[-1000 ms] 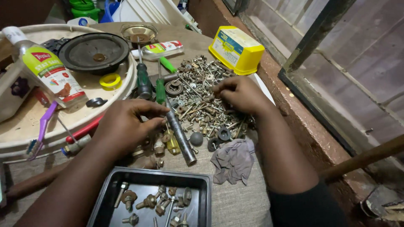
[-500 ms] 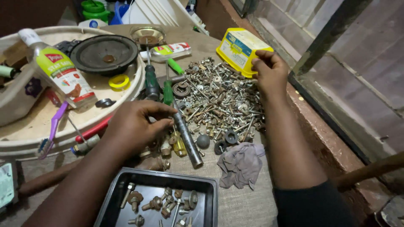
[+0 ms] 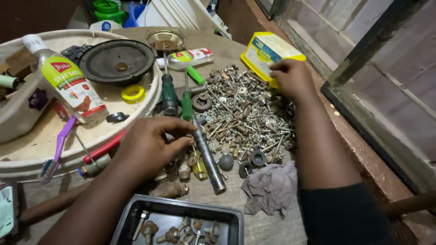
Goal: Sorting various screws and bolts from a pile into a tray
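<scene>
Right hand [image 3: 293, 79] moved onto yellow box [image 3: 268, 51], fingers curled; left hand [image 3: 147, 149] pinching metal rod [image 3: 206, 154].

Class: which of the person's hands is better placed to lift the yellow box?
Probably the right hand: it rests on the yellow box beyond the screw pile. The left hand is far nearer, by the screwdrivers.

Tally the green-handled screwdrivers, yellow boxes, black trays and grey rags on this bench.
Green-handled screwdrivers: 3
Yellow box: 1
Black tray: 1
Grey rag: 1
Total: 6
</scene>
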